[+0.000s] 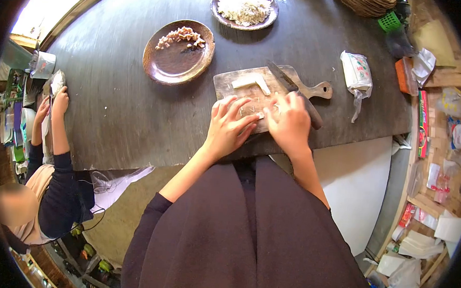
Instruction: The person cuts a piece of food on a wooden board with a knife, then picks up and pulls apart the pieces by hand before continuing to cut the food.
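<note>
On a wooden cutting board (226, 84) at the table's near edge, both hands are low over the wood. My left hand (225, 125) has its outer fingers spread, while its thumb and forefinger come together at a small white piece (260, 115). My right hand (290, 125) is bent just right of that piece, fingers slightly apart, with its underside hidden. Beside it a knife (282, 76) lies across the board, its dark handle (313, 116) past the knuckles. Two white sticks (252, 82) and thin slivers lie on the board.
A brown plate (174, 65) holds small pinkish chunks; another plate (271, 20) holds white shreds. To the right lies a plastic-wrapped white packet (356, 72). A person (56, 182) at the left edge handles something white. Packages crowd the shelf (437, 76) at right.
</note>
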{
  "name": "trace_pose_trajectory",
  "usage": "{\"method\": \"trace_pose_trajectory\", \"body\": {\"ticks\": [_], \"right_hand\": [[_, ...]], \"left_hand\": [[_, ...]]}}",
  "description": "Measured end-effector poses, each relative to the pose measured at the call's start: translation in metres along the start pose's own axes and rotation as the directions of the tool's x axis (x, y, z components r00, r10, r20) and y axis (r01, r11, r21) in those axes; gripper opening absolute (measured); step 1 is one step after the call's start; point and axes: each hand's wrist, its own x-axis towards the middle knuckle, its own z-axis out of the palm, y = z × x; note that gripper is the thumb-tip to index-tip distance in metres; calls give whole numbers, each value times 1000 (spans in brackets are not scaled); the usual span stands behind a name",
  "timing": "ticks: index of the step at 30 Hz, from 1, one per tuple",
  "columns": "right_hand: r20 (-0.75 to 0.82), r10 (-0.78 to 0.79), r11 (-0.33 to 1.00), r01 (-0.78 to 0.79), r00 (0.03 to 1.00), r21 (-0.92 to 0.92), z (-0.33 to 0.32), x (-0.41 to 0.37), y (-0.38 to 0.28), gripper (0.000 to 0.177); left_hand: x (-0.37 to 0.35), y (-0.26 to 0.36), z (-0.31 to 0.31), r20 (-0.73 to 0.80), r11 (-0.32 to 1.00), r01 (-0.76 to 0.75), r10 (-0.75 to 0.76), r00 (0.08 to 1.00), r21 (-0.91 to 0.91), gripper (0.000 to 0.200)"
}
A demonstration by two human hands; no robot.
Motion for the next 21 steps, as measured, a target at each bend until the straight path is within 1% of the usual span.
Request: {"method": "trace_pose_trajectory", "body": {"ticks": [1,2,3,5,6,7,9,12,13,15,16,17,19,20,21], "right_hand": [[-138,13,998,-22,990,-63,-9,1,1,30],[-275,16,991,-53,961,-125,-14,2,5,36],[-275,18,991,-54,961,-124,-15,3,12,36],[-331,67,977,-129,941,-169,-13,4,31,47],[-277,86,975,-138,957,-173,-13,4,39,47],[-278,89,975,-141,956,-174,-12,4,45,47],[-207,113,964,-158,972,-212,-11,4,51,46],[-171,157,948,-197,973,-251,-12,4,50,42],[-172,166,945,-206,971,-253,-7,4,52,42],[-248,96,935,-173,964,-310,1,3,54,38],[-262,94,947,-167,961,-273,0,0,54,39],[-261,98,947,-171,960,-272,-3,-5,51,39],[-370,105,987,-144,923,-78,-23,-23,33,43],[-344,108,994,-94,933,59,-31,-34,27,47],[-327,78,981,-15,942,193,-35,-46,24,48]], "left_hand": [[1,0,1,-1,1000,0,0,1000,-2,27],[2,0,1,0,1000,1,-1,1000,-2,27],[3,1,1,-6,1000,1,-1,1000,-4,24],[5,1,3,-10,1000,-5,5,1000,-8,22],[6,1,5,-22,1000,-8,8,1000,3,20],[7,1,6,-34,1000,-10,10,999,13,17],[10,3,8,-49,1000,-5,6,999,15,16],[11,6,13,-76,999,17,-14,997,38,14],[12,7,15,-93,998,31,-25,995,61,13],[12,8,20,-102,997,45,-39,994,56,13],[12,8,21,-117,996,67,-59,991,60,13],[12,8,21,-113,996,65,-58,992,58,13],[13,8,20,-109,997,64,-59,992,42,13],[13,8,20,-104,997,62,-58,993,38,13],[14,8,20,-111,997,71,-67,992,37,13]]}}
